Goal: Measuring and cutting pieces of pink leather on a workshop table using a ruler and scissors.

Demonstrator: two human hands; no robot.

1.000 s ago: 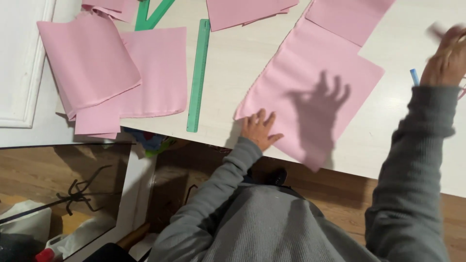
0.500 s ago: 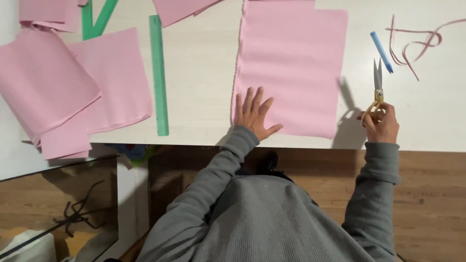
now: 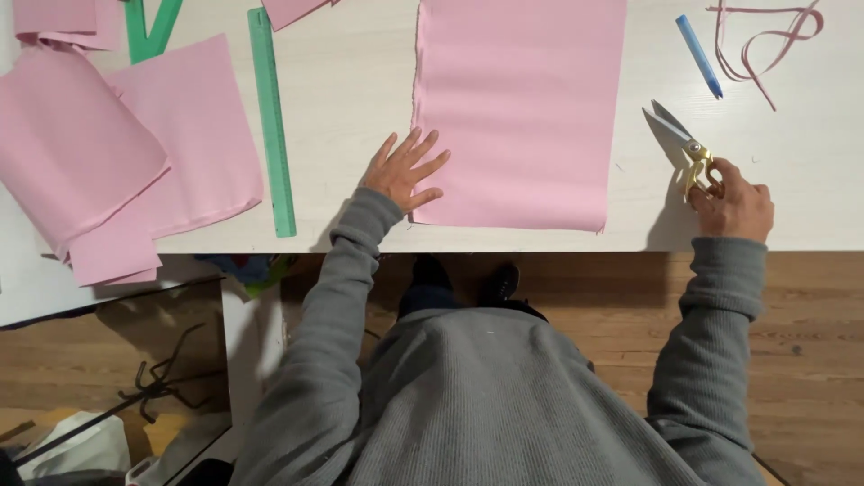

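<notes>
We press the left hand [image 3: 403, 173] flat, fingers spread, on the lower left corner of the pink fabric sheet [image 3: 522, 108], which lies on the white worktop [image 3: 351, 90] with its lower edge near the front. The right hand [image 3: 733, 202] has its fingers clamped on the scissors [image 3: 686, 144], blades apart. We judge the sheet light and limp; hold it near an edge. Bare worktop lies between sheet and scissors; a green ruler [image 3: 272, 117] lies left.

The pink sheet [image 3: 522, 112] looks like matte cloth, with a slightly frayed left edge. The scissors [image 3: 684, 144] have shiny metal blades and glossy gold handles. The tabletop [image 3: 351, 90] is smooth, pale and matte. The green ruler [image 3: 272, 121] near its front edge looks like plastic, same as the blue pen [image 3: 698, 56]. The floor [image 3: 810, 315] is wood.
</notes>
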